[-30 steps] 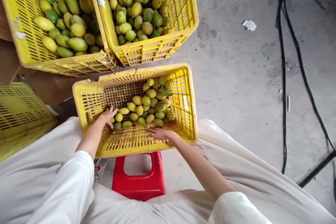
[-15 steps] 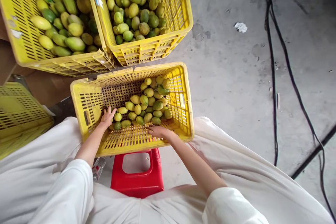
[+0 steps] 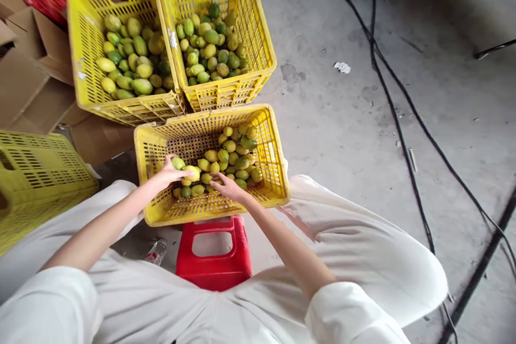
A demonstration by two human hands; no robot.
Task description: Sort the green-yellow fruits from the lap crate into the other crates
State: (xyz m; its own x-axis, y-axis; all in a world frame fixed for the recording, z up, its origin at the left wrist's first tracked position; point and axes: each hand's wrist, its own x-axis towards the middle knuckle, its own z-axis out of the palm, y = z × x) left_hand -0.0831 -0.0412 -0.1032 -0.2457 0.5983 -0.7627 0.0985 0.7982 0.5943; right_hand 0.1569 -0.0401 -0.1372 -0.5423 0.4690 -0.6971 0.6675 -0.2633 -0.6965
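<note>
A yellow plastic crate (image 3: 212,215) stands before me, with lemons (image 3: 242,163) in yellow and green heaped towards its right side. Inside its left part, my left hand (image 3: 171,172) is closed around lemons: a greenish one (image 3: 178,163) by the fingers and a bright yellow one (image 3: 192,173) by the thumb. My right hand (image 3: 226,186) hovers over the front of the heap, palm down with fingers apart; nothing shows in its grasp. The lemons beneath it are partly hidden.
Two more yellow crates, the left one (image 3: 73,59) and the right one (image 3: 264,27), hold fruit beyond mine. A red stool (image 3: 213,274) is between my legs, with a plastic bottle (image 3: 157,251) beside it. Black cables (image 3: 393,102) cross the floor; cardboard boxes (image 3: 30,86) lie left.
My left hand has lifted with lemons now in it. My right hand has moved from the crate's front wall in over the lemons. The view has shifted, showing more of the far crates.
</note>
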